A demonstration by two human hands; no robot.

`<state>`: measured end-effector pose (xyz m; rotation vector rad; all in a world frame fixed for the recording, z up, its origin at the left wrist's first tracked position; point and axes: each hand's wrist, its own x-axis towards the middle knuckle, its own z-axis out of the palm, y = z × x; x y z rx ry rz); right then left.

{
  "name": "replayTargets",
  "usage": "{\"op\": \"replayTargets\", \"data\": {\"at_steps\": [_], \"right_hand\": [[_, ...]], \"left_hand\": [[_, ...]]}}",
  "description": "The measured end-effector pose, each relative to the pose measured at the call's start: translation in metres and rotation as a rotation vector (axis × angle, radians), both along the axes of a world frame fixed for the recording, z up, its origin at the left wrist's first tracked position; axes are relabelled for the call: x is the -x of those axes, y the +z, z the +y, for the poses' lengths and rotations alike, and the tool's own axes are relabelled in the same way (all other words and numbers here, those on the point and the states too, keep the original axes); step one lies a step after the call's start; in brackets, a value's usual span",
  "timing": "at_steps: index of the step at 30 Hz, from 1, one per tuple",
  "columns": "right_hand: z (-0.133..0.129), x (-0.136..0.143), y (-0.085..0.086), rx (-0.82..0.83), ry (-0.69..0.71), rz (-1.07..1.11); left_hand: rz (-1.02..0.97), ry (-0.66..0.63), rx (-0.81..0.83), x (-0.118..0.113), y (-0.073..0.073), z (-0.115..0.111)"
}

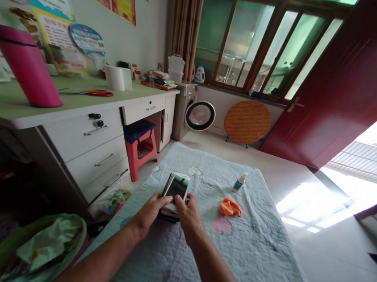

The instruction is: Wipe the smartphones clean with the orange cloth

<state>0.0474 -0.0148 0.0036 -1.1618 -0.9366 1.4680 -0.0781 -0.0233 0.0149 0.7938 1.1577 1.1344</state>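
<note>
Both hands hold a stack of smartphones [179, 186] above a table spread with a pale blue quilted cloth [229, 262]. My left hand [150, 211] grips the stack's left side, thumb on top. On the right side, my right hand [191, 215] closes round it with its thumb resting on the top phone's screen. The top phone has a white frame and a dark, shiny screen; edges of others show beneath and to the left. To the right of my hands lies a crumpled orange cloth [230, 207]. Beyond it stands a small spray bottle [239, 182] with a white top.
At left is a desk [87, 103] bearing a pink tumbler [27, 68], scissors [95, 92] and a paper roll [116, 78]. A red stool [140, 151] sits under it. A full waste bin [79, 233] is at lower left. A washing machine [186, 93] has its door open.
</note>
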Motion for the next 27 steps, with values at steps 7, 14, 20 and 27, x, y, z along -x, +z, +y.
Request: {"op": "replayTargets", "data": {"at_steps": [7,14,20,27], "right_hand": [[0.011,0.023,-0.007,-0.012,-0.03,-0.06],[0.012,0.025,0.005,0.045,0.005,-0.176],[0.008,0.031,0.013,0.083,0.076,-0.058],[0.004,0.029,0.011,0.019,0.172,0.043]], "left_hand": [[0.182,0.051,-0.118,0.014,-0.008,0.013],[0.319,0.11,-0.204,0.019,-0.011,0.018],[0.522,0.105,-0.258,0.035,-0.023,0.023],[0.699,0.197,-0.292,0.037,-0.023,0.025]]}}
